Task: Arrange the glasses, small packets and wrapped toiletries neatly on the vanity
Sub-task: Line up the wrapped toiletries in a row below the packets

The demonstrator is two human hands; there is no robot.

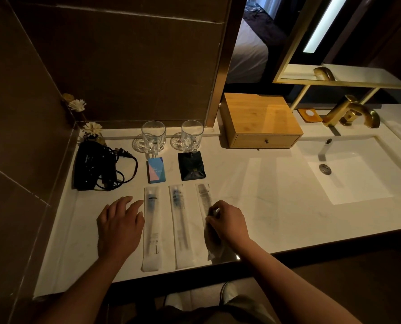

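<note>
- Right hand (227, 224): fingers pinching the third wrapped toiletry (207, 220), the rightmost sleeve, at its middle; sleeve lying slightly skewed toward 5 o'clock.
- Left hand (120, 224): lying flat and spread, grasping nothing, fingertips touching the first wrapped toiletry (151, 228) at 3 o'clock.
- Second wrapped toiletry (180, 225): lying parallel between them.
- Blue packet (155, 170) and black packet (192, 166): sitting at 12 o'clock of the sleeves.
- Glasses (153, 135) (192, 134): standing upright behind the packets on the vanity (276, 195).

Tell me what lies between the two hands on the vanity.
In the head view, two wrapped toiletries lie side by side between the left hand and right hand: the left packet and the middle packet.
</note>
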